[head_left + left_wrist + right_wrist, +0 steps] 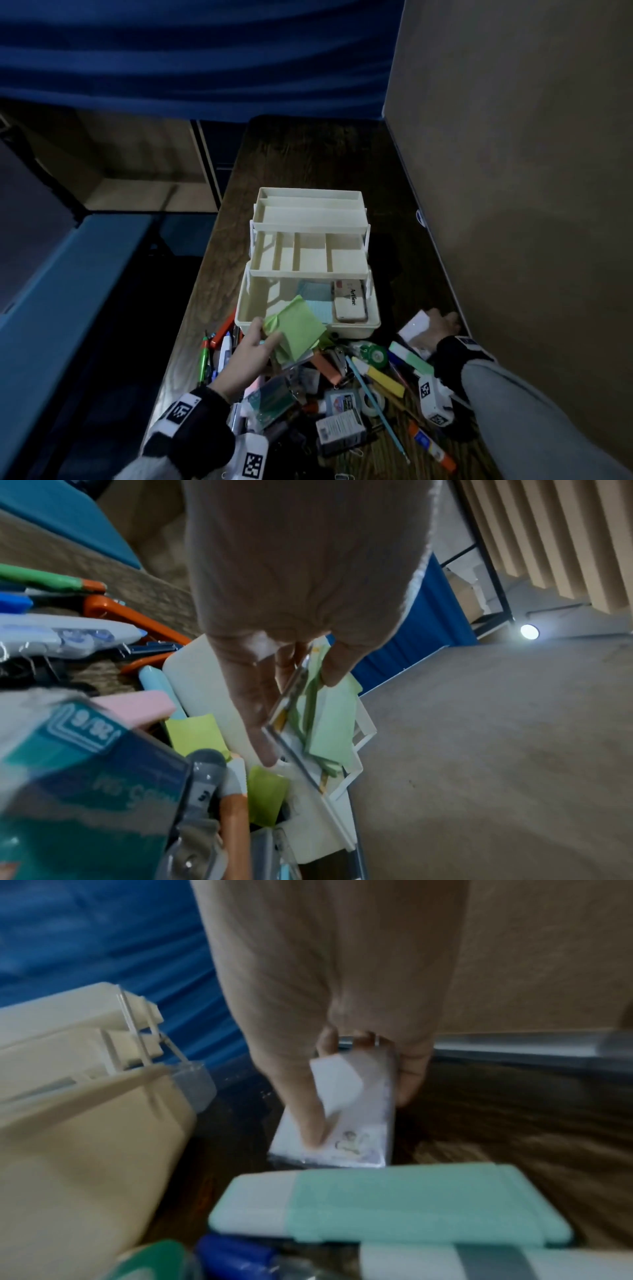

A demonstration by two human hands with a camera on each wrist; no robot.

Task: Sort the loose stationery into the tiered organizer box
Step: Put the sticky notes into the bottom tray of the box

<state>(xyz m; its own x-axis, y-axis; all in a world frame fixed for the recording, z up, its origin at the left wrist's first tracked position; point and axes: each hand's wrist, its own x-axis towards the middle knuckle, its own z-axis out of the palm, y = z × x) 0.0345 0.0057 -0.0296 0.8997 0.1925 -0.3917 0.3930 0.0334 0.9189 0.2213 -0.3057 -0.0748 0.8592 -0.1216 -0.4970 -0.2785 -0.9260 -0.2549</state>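
Observation:
The cream tiered organizer box [308, 219] stands open in the middle of the wooden table, its upper trays stepped back. The bottom compartment holds blue paper and a white Artline eraser [351, 305]. My left hand [263, 337] pinches a pad of green sticky notes [298, 329] over the box's front left corner; in the left wrist view the green sticky notes [332, 718] hang from the left hand [294, 669] above the box rim [205, 674]. To the right of the box, my right hand [442, 323] grips a white film-wrapped pack [414, 325] on the table. The right wrist view shows fingers of the right hand [363, 1096] on both sides of the pack [359, 1129].
Loose stationery is piled in front of the box: a yellow highlighter [383, 377], a green tape dispenser [371, 354], a mint case [411, 358], a glue stick [435, 448], a staples box [270, 399], and pens and orange scissors [222, 334]. A tan wall panel [513, 171] borders the table's right side.

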